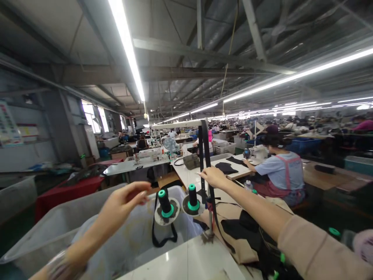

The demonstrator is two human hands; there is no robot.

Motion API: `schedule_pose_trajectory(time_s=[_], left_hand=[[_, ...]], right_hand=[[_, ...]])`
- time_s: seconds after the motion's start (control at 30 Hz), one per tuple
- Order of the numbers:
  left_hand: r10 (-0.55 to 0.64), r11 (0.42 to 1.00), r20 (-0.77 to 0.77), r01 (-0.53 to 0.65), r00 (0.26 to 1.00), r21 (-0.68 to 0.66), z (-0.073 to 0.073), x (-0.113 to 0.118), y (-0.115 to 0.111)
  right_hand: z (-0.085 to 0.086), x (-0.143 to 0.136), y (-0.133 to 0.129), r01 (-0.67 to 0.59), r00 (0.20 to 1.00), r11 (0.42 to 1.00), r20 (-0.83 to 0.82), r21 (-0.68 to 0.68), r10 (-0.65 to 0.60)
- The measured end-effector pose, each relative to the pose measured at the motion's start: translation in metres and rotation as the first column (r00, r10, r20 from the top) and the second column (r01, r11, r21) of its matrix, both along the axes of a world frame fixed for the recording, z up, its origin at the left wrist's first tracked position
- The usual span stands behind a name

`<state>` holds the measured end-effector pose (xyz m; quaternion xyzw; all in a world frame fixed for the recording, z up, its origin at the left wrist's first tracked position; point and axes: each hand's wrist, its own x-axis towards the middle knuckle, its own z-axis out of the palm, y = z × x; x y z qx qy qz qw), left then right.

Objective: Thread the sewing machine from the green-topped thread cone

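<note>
Two black thread spools on green cores stand upright on their round stand plates, the left one [164, 202] and the right one [192, 197] just beside each other, near the far edge of my white bench [186, 260]. My right hand [214, 177] reaches forward, fingers pinched together on the black webbing strap [207, 155] that hangs from the upright thread-stand pole [201, 155]. My left hand [122, 204] hovers loosely open, holding nothing, over the translucent plastic bin [58, 229] left of the spools. Tan and black fabric pieces [239, 229] lie under my right forearm. To do this well, I judge the strap should be kept taut and flat, clear of the spools, with the free hand ready to steady it. Across the aisle a seated person [279, 171] works at another bench.
</note>
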<state>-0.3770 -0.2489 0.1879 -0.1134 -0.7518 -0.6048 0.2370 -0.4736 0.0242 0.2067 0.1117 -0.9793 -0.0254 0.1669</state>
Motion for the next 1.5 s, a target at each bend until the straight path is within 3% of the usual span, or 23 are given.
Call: schedule_pose_trajectory(time_s=[0.1, 0.2, 0.27, 0.33, 0.43, 0.63, 0.8, 0.97, 1.07, 1.17, 1.27, 1.37, 1.43, 1.5], left_hand=[[-0.215, 0.974, 0.097, 0.206, 0.972, 0.097, 0.01, -0.065, 0.049], [-0.212, 0.969, 0.095, 0.196, 0.973, 0.152, -0.008, -0.133, 0.098], [-0.207, 0.969, 0.057, 0.197, 0.977, 0.147, -0.023, -0.169, 0.119], [-0.232, 0.963, 0.014, 0.228, 0.973, 0.143, -0.034, -0.193, 0.129], [-0.269, 0.952, -0.026, 0.27, 0.963, 0.146, -0.041, -0.207, 0.133], [-0.258, 0.953, -0.035, 0.261, 0.965, 0.152, -0.034, -0.201, 0.124], [-0.234, 0.963, -0.007, 0.232, 0.972, 0.14, -0.037, -0.198, 0.116], [-0.122, 0.986, 0.019, 0.12, 0.992, 0.114, -0.048, -0.19, 0.109], [-0.066, 0.982, 0.007, 0.063, 0.998, 0.178, -0.05, -0.171, 0.106], [0.026, 0.939, -0.061, -0.003, 0.998, 0.344, -0.044, -0.14, 0.099], [0.119, 0.878, -0.184, -0.017, 0.976, 0.478, -0.037, -0.105, 0.093], [0.141, 0.896, -0.3, 0.007, 0.943, 0.443, -0.034, -0.074, 0.094], [0.12, 0.925, -0.355, 0.026, 0.927, 0.38, -0.037, -0.059, 0.098], [0.097, 0.942, -0.389, 0.042, 0.916, 0.333, -0.043, -0.049, 0.103]], right_hand=[[-0.001, -0.025, -0.015, 0.058, 0.998, 0.994, 0.022, -0.097, -0.056], [-0.002, -0.041, -0.017, 0.057, 0.998, 0.99, 0.014, -0.131, -0.055], [-0.003, -0.049, -0.016, 0.03, 1.0, 0.991, 0.009, -0.128, -0.03], [-0.005, -0.054, -0.016, 0.008, 1.0, 0.993, 0.001, -0.117, -0.008], [-0.009, -0.063, -0.021, -0.019, 1.0, 0.995, -0.011, -0.101, 0.018], [-0.028, -0.075, -0.027, -0.069, 0.997, 0.994, 0.009, -0.083, 0.07], [-0.067, -0.071, -0.017, -0.096, 0.991, 0.982, 0.071, -0.165, 0.109], [-0.106, -0.073, -0.02, -0.071, 0.988, 0.941, 0.103, -0.329, 0.111], [-0.106, -0.072, -0.029, -0.07, 0.993, 0.913, 0.062, -0.402, 0.104], [-0.08, -0.052, -0.024, -0.195, 0.981, 0.855, -0.099, -0.48, 0.168], [-0.044, -0.006, 0.01, -0.335, 0.938, 0.74, -0.283, -0.583, 0.201], [-0.025, 0.05, 0.07, -0.301, 0.953, 0.595, -0.21, -0.745, 0.219], [-0.033, 0.082, 0.112, -0.159, 0.976, 0.555, -0.044, -0.816, 0.215], [-0.06, 0.105, 0.148, 0.043, 0.982, 0.626, 0.147, -0.778, 0.116]])
